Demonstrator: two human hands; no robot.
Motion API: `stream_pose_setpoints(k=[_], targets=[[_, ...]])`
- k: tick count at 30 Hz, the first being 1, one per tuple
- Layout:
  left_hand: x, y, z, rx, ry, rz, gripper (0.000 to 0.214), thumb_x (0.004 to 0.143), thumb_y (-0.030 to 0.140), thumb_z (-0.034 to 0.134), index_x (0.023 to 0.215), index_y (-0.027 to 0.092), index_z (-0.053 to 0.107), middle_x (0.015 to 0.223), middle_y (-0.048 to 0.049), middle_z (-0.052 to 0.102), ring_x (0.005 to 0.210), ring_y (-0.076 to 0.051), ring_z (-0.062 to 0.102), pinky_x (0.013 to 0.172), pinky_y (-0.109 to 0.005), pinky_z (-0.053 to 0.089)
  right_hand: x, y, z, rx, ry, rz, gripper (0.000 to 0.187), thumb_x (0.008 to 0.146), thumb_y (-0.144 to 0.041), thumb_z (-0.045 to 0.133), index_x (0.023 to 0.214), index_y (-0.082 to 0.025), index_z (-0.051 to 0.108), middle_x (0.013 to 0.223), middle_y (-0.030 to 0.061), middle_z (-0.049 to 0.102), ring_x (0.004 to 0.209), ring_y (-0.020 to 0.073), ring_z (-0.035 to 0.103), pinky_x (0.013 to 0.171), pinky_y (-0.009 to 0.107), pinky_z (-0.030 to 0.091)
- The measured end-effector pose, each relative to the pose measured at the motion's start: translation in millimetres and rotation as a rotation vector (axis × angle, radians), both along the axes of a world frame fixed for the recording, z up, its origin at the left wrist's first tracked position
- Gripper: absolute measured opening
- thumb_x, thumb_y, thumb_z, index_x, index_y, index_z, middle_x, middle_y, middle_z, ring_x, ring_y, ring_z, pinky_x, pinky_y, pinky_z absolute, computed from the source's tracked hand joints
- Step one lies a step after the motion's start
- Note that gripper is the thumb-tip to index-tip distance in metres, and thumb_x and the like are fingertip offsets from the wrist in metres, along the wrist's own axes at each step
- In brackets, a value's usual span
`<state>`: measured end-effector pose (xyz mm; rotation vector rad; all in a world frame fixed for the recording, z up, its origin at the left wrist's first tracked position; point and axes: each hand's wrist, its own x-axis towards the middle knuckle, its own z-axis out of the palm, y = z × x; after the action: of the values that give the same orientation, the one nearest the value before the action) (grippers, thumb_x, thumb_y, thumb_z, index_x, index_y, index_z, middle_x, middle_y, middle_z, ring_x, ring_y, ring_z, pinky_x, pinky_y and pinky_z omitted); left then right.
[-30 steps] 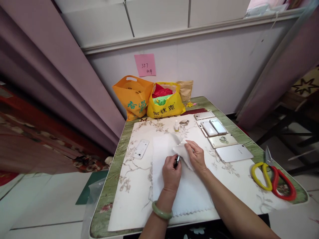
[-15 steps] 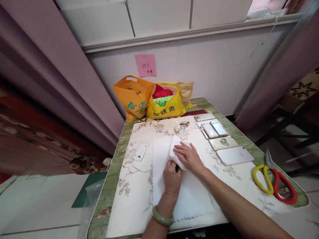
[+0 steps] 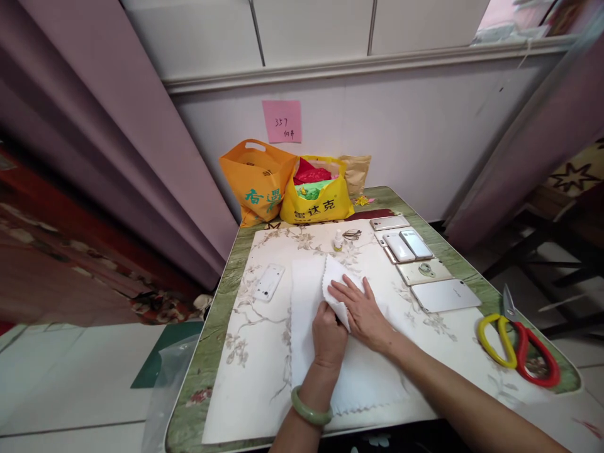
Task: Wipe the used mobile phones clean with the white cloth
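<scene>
A white cloth (image 3: 306, 296) with scalloped edges lies on the table, its upper part folded over into a raised flap. My left hand (image 3: 329, 336) is closed in a fist at the lower edge of this flap. A small dark bit shows beside its fingers; most of that thing is hidden, and I cannot make it out. Across the flap lies my right hand (image 3: 362, 311), its fingers stretched and spread over the cloth, thumb hidden. Beyond the cloth stand a small white bottle (image 3: 338, 241) and a pair of glasses (image 3: 352, 234).
Left of the cloth lies a white phone (image 3: 269, 282). Several phones (image 3: 446, 295) are laid out along the right side. Large scissors (image 3: 516, 346) with yellow and red handles rest near the right edge. An orange bag (image 3: 259, 182) and a yellow bag (image 3: 316, 204) stand at the back.
The view has shifted slightly. My right hand has slid a little down over the flap, and more of the flap's pointed top shows. My left hand keeps its closed grip.
</scene>
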<state>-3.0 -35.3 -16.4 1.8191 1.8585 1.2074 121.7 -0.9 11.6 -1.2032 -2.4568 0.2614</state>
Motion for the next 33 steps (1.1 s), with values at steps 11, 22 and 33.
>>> stream_pose_setpoints(k=[11, 22, 33], targets=[[-1, 1, 6.8, -0.012, 0.06, 0.016, 0.019, 0.084, 0.015, 0.051, 0.095, 0.017, 0.066, 0.079, -0.0056, 0.061, 0.074, -0.019, 0.062, 0.07, -0.03, 0.051, -1, 48, -1.8, -0.04, -0.023, -0.223, 0.047, 0.102, -0.037, 0.021, 0.144, -0.029, 0.041, 0.147, 0.0009, 0.045, 0.144, 0.0244, 0.023, 0.114, 0.061, 0.006], [-1, 1, -0.3, 0.002, 0.038, 0.01, 0.023, 0.08, 0.01, 0.053, 0.097, 0.016, 0.066, 0.089, -0.008, 0.065, 0.083, -0.02, 0.065, 0.078, -0.031, 0.052, 3, 16, -2.2, 0.04, -0.054, -0.074, 0.044, 0.102, -0.035, 0.026, 0.144, -0.033, 0.039, 0.146, 0.0013, 0.046, 0.141, 0.0223, 0.031, 0.115, 0.057, 0.005], [-3, 1, 12.1, -0.007, 0.096, 0.026, 0.02, 0.083, 0.014, 0.052, 0.096, 0.019, 0.066, 0.079, -0.0039, 0.061, 0.075, -0.018, 0.06, 0.071, -0.029, 0.048, 66, 30, 21.0, 0.025, -0.057, -0.559, 0.05, 0.096, -0.042, 0.037, 0.138, -0.016, 0.042, 0.129, 0.014, 0.061, 0.119, 0.0269, 0.055, 0.103, 0.047, 0.033]])
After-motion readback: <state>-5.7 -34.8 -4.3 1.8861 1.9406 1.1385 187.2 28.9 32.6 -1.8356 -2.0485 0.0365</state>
